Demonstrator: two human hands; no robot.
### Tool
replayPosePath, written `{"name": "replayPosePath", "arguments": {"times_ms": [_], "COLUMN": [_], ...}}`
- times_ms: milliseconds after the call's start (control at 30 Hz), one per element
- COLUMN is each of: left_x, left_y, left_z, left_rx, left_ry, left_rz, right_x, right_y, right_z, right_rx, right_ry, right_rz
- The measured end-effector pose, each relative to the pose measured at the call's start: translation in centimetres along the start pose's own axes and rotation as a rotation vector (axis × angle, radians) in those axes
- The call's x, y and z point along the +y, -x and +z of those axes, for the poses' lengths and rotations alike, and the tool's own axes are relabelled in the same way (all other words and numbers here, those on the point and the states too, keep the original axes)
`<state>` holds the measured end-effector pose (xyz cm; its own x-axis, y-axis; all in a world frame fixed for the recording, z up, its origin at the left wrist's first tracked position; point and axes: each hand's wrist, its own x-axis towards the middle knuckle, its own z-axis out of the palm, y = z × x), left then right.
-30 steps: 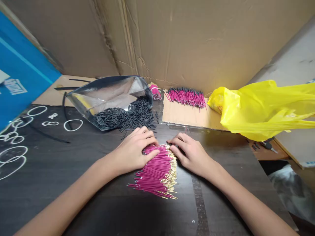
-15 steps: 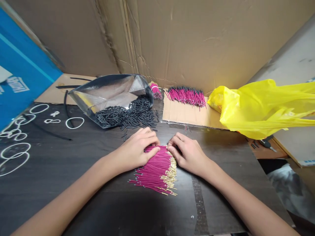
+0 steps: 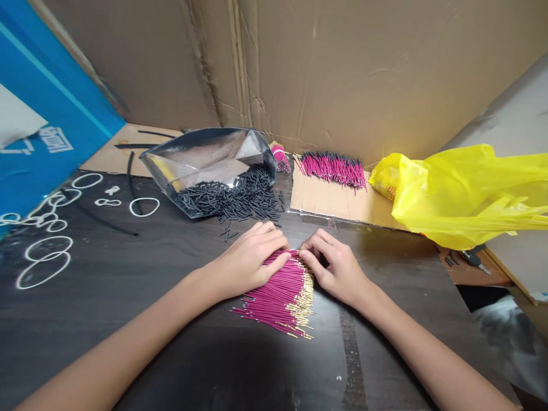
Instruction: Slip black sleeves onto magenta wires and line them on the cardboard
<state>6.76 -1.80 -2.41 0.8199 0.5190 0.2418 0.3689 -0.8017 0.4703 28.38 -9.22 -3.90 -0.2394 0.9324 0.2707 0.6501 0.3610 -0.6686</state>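
Observation:
A flat fan of pink wires (image 3: 274,302) with gold-coloured tips (image 3: 305,305) lies on the dark table, gold ends to the right. At its far edge my left hand (image 3: 259,257) is closed on the wires, thumb lying across them and fingers curled behind. Opposite it, my right hand (image 3: 336,260) pinches at the gold end of the farthest wire, thumb against index finger. Its fingertips hide the exact contact. Just beyond my left hand, short black tubes (image 3: 252,197) spill out of a silvery bag (image 3: 205,154).
On a cardboard sheet (image 3: 329,200) lies a row of pink wires with black ends (image 3: 331,168). A banded wire bundle (image 3: 280,157) stands beside it. A yellow plastic bag (image 3: 458,194) is at right. White rubber bands (image 3: 144,207) and black tubing (image 3: 105,222) lie left.
The whole scene sits slightly farther right in view, as the head has turned a little left. Both hands stay at the far edge of the wires, with hardly any change in grip.

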Motion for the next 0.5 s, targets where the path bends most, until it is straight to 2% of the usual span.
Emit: {"name": "replayPosePath", "arguments": {"times_ms": [233,500], "left_x": [0.15,0.47], "left_y": [0.18,0.09], "left_z": [0.04,0.0], "left_rx": [0.019,0.05], "left_ry": [0.021,0.077], "left_rz": [0.042,0.035], "right_x": [0.24,0.04], "right_y": [0.0,-0.23], "right_z": [0.1,0.3], "right_rx": [0.051,0.042], "right_ry": [-0.084,-0.103], "right_rz": [-0.062,-0.07]}}
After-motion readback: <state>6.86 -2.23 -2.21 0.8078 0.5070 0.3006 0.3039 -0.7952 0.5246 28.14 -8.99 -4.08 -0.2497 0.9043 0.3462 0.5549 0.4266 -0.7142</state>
